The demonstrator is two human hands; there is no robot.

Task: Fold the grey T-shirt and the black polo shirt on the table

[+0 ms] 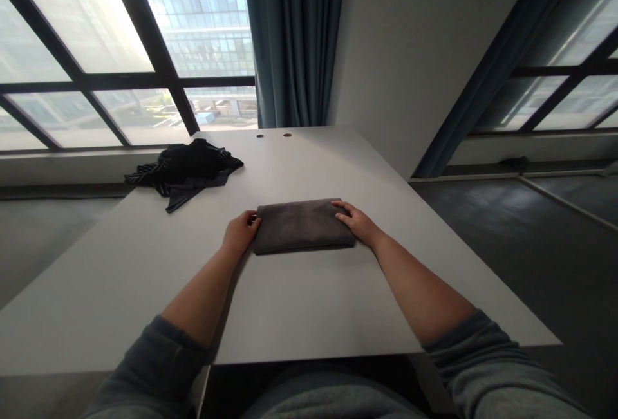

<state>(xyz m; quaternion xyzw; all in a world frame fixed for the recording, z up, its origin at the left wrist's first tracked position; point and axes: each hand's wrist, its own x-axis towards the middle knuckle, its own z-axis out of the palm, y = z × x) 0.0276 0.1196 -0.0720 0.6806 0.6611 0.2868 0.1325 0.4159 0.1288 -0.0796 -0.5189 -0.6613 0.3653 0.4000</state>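
Grey sleeves (154,367) lead my eye to the left hand (240,232) and right hand (355,223), fingers together against the folded grey towel (303,226); uneven pressure could skew it.

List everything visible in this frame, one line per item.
folded towel: 1, dark grey, on the table between the hands
crumpled garment: 1, black, on the table's far left
table: 1, white, in front of the person
round grommets: 2, brown with dark centres, near the table's far edge
curtains: 2, dark teal, beside the windows
windows: 2, dark-framed, ahead and right
floor: 1, dark grey, right of the table
left hand: 1, against the towel's left edge
right hand: 1, on the towel's right end
sleeves: 2, grey, on both forearms
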